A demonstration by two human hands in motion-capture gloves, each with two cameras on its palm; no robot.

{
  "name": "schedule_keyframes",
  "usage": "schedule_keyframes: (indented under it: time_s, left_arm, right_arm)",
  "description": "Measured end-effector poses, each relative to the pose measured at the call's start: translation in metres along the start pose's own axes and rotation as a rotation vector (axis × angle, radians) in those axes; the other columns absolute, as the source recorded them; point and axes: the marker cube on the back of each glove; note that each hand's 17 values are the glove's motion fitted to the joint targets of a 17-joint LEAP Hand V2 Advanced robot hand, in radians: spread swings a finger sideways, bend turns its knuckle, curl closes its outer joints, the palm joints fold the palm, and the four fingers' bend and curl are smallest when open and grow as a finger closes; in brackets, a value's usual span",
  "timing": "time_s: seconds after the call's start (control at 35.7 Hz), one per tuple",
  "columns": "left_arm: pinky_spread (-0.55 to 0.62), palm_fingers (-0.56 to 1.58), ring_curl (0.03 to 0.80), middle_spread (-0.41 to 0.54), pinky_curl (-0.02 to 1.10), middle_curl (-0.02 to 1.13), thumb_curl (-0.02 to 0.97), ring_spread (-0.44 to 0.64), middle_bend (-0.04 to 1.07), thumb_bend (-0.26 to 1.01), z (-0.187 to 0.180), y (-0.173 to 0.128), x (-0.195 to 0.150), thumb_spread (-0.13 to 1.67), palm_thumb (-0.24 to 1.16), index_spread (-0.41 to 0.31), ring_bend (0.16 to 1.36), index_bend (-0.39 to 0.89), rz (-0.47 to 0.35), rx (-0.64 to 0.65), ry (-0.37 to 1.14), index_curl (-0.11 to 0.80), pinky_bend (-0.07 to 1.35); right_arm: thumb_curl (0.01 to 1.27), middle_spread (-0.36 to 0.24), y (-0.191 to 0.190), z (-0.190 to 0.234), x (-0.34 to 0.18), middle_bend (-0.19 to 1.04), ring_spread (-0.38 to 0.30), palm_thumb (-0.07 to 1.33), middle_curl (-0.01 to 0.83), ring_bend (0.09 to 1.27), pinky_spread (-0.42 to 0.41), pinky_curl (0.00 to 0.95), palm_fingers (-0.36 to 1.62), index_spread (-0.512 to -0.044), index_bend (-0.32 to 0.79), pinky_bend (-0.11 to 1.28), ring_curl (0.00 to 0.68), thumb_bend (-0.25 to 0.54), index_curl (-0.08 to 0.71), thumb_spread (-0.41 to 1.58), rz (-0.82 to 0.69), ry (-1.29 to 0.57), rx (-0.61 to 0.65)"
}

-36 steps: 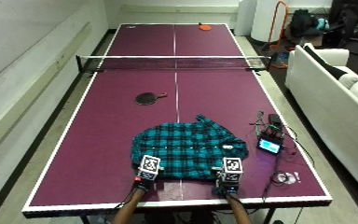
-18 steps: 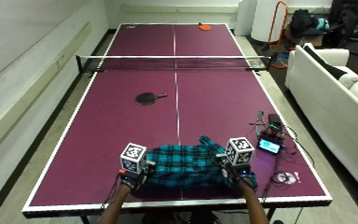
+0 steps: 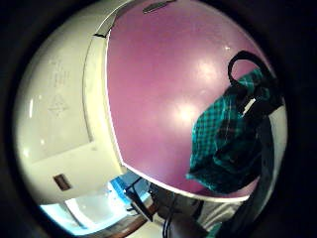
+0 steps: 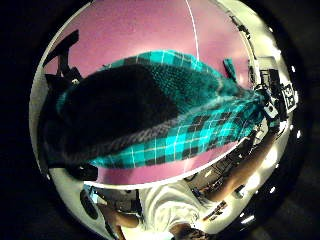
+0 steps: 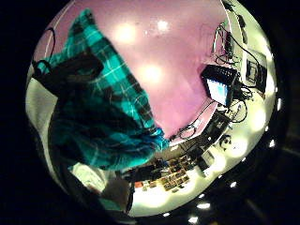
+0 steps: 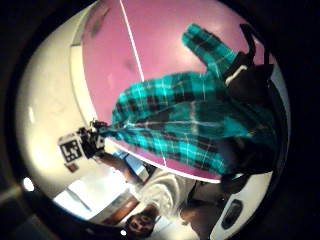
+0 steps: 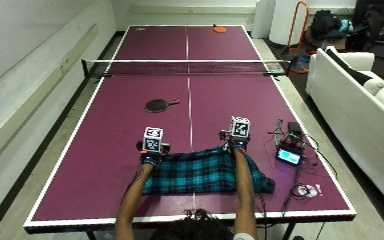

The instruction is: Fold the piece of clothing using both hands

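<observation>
Shirt (image 7: pixel 205 172): teal and black plaid, lying folded on the near half of the purple surface (image 7: pixel 112 165), under both my forearms; its far edge is stretched between my hands.
Left hand (image 7: pixel 151 156): my fingers pinch the shirt's far left corner, the cloth filling the thumb side palm view.
Right hand (image 7: pixel 235 142): my fingers grip the far right corner, slightly beyond the left hand.
Paddle (image 7: pixel 160 105): black, well beyond the shirt, near the centre line.
Small screen device (image 7: pixel 290 155): near the surface's right edge, just beside my right hand, with cables.
</observation>
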Motion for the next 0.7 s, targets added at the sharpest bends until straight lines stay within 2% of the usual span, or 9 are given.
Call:
schedule_keyframes:
  time_s: [0.08, 0.14, 0.2, 0.22, 0.28, 0.36, 0.42, 0.5, 0.7]
  left_arm:
    - [-0.33, 1.27, 0.412, -0.366, 0.42, 0.49, 0.313, -0.40, 0.38, 0.13, 0.010, -0.011, 0.002, 1.20, 0.80, -0.332, 0.67, 0.14, -0.004, 0.024, 0.050, 0.433, 0.29]
    - [-0.32, 1.21, 0.415, -0.361, 0.42, 0.49, 0.311, -0.39, 0.39, 0.12, 0.015, -0.016, -0.001, 1.21, 0.81, -0.315, 0.68, 0.11, -0.031, 0.108, 0.062, 0.418, 0.30]
    - [-0.30, 1.10, 0.413, -0.347, 0.43, 0.49, 0.308, -0.38, 0.36, 0.11, 0.016, -0.019, -0.007, 1.21, 0.81, -0.293, 0.67, 0.07, -0.066, 0.235, 0.060, 0.397, 0.31]
    - [-0.27, 0.91, 0.405, -0.319, 0.44, 0.47, 0.306, -0.36, 0.29, 0.10, 0.017, -0.020, -0.009, 1.21, 0.80, -0.260, 0.64, 0.01, -0.076, 0.308, 0.058, 0.374, 0.34]
    - [-0.23, 0.82, 0.425, -0.291, 0.46, 0.49, 0.301, -0.34, 0.26, 0.08, 0.019, -0.017, -0.011, 1.20, 0.79, -0.236, 0.64, 0.03, -0.073, 0.406, 0.061, 0.362, 0.37]
    - [-0.20, 0.81, 0.417, -0.273, 0.46, 0.48, 0.300, -0.33, 0.24, 0.07, 0.027, -0.004, -0.007, 1.20, 0.78, -0.209, 0.64, 0.04, -0.013, 0.455, 0.069, 0.337, 0.38]
    - [-0.19, 0.81, 0.406, -0.267, 0.45, 0.46, 0.299, -0.32, 0.22, 0.06, 0.036, 0.006, -0.001, 1.20, 0.78, -0.201, 0.63, 0.05, 0.048, 0.469, 0.056, 0.320, 0.38]
    - [-0.16, 0.82, 0.398, -0.258, 0.44, 0.45, 0.295, -0.31, 0.20, 0.03, 0.055, 0.027, 0.008, 1.20, 0.77, -0.189, 0.63, 0.06, 0.123, 0.391, 0.033, 0.303, 0.38]
    - [-0.03, 0.73, 0.388, -0.239, 0.42, 0.45, 0.272, -0.25, 0.20, -0.03, 0.096, 0.036, 0.028, 1.24, 0.69, -0.183, 0.58, 0.14, 0.198, 0.242, -0.023, 0.307, 0.27]
  right_arm:
    - [0.27, -0.242, -0.013, -0.003, 0.006, 0.52, -0.233, 0.90, 0.513, 0.87, -0.330, 0.436, 1.25, -0.317, 0.09, 0.55, 0.517, 0.049, 0.272, 1.16, 0.040, -0.071, 0.054]
    - [0.25, -0.236, -0.013, 0.000, 0.013, 0.52, -0.230, 0.80, 0.515, 0.88, -0.311, 0.444, 1.15, -0.315, 0.01, 0.58, 0.517, -0.025, 0.241, 1.14, 0.080, -0.111, 0.146]
    - [0.24, -0.226, -0.007, 0.003, 0.022, 0.48, -0.229, 0.72, 0.502, 0.84, -0.268, 0.436, 1.01, -0.312, 0.04, 0.56, 0.504, -0.061, 0.234, 1.14, 0.109, -0.136, 0.252]
    - [0.23, -0.217, -0.002, 0.004, 0.029, 0.44, -0.220, 0.70, 0.491, 0.82, -0.227, 0.435, 0.92, -0.311, 0.07, 0.53, 0.502, -0.059, 0.242, 1.14, 0.125, -0.144, 0.316]
    - [0.23, -0.206, 0.010, 0.008, 0.044, 0.41, -0.203, 0.68, 0.488, 0.78, -0.178, 0.442, 0.86, -0.310, 0.11, 0.51, 0.499, -0.043, 0.255, 1.15, 0.162, -0.154, 0.457]
    - [0.24, -0.197, 0.035, 0.022, 0.065, 0.39, -0.184, 0.69, 0.479, 0.73, -0.135, 0.432, 0.85, -0.308, 0.11, 0.49, 0.480, -0.018, 0.254, 1.17, 0.226, -0.185, 0.605]
    - [0.24, -0.192, 0.058, 0.042, 0.076, 0.38, -0.177, 0.71, 0.472, 0.67, -0.110, 0.422, 0.84, -0.309, 0.11, 0.49, 0.456, -0.005, 0.252, 1.19, 0.294, -0.207, 0.598]
    - [0.25, -0.172, 0.083, 0.071, 0.094, 0.36, -0.140, 0.70, 0.462, 0.58, -0.055, 0.411, 0.76, -0.306, 0.12, 0.47, 0.428, -0.017, 0.258, 1.19, 0.422, -0.191, 0.549]
    - [0.26, -0.122, 0.098, 0.121, 0.127, 0.24, -0.024, 0.62, 0.427, 0.48, 0.113, 0.402, 0.53, -0.280, 0.13, 0.46, 0.396, -0.040, 0.271, 1.15, 0.625, -0.142, 0.470]
